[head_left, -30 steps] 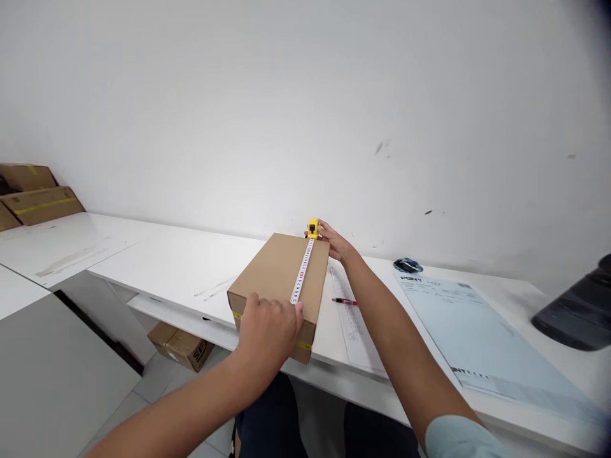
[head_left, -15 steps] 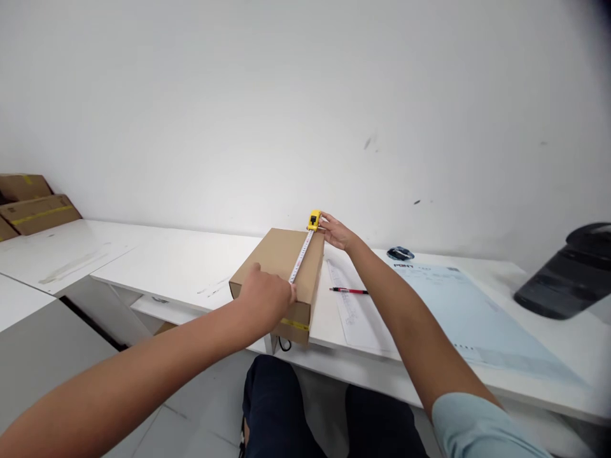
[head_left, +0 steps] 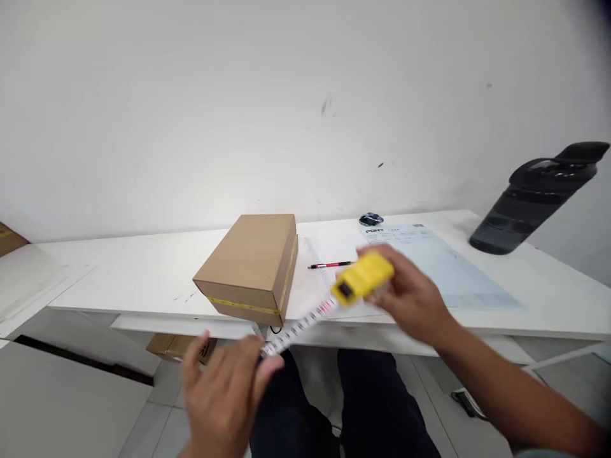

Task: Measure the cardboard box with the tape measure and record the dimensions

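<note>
My right hand [head_left: 411,298] grips a yellow tape measure case [head_left: 363,277] above the desk's front edge. Its white blade [head_left: 300,327] runs down to the left, and my left hand [head_left: 224,388] pinches the blade's end between thumb and fingers, below the desk edge. Both hands are blurred by motion. A brown cardboard box [head_left: 252,264] with yellow tape along its edges sits on the white desk [head_left: 143,280], apart from both hands.
A red pen [head_left: 331,264] lies on a white sheet right of the box. A pale blue printed sheet [head_left: 439,267], a small dark object [head_left: 371,219] and a black device [head_left: 534,200] lie further right. Another cardboard box [head_left: 179,346] sits under the desk.
Both hands have lifted the tape off the box top and drawn back toward me. The extended blade is shorter. The view has swung to the right.
</note>
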`<act>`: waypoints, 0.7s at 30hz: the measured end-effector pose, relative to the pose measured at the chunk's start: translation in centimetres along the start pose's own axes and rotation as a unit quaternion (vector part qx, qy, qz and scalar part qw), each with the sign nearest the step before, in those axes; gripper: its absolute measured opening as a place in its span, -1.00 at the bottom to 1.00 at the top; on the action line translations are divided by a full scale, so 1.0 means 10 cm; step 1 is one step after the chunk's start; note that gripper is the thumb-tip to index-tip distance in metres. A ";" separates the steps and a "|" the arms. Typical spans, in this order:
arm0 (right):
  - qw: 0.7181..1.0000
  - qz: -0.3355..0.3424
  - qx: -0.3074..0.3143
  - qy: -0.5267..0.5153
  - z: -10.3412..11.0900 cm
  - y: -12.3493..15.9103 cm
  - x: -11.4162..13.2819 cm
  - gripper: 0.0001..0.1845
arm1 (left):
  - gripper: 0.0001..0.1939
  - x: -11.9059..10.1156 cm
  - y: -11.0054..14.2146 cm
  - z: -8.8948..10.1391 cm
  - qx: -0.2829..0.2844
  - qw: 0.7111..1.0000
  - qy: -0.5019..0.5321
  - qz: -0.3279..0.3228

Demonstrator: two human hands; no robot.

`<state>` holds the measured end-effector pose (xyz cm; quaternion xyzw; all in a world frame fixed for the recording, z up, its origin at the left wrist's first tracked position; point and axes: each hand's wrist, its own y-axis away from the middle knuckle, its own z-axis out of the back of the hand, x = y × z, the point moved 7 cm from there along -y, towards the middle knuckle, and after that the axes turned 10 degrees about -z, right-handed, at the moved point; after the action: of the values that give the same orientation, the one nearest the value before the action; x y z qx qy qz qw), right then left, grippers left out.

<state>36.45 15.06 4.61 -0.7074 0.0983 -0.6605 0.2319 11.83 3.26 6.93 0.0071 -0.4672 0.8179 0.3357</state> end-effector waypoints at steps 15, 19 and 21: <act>0.731 -0.380 0.075 -0.562 -0.84 2.17 -1.95 -0.23 | -0.73 -0.40 0.16 -0.64 0.006 0.987 0.156 -0.034; 0.715 -0.423 0.107 -0.546 -1.06 2.14 -2.17 -0.34 | -0.44 0.35 -0.36 -0.85 0.144 0.988 -0.009 0.053; 0.717 -0.437 0.101 -0.533 -1.10 2.14 -2.26 -0.43 | -0.30 0.56 -0.44 -1.06 0.255 0.961 -0.024 0.101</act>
<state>26.78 4.21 -25.03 -0.8791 -0.4289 -0.2080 0.0015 13.13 15.94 6.11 0.0651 -0.2490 0.9393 0.2269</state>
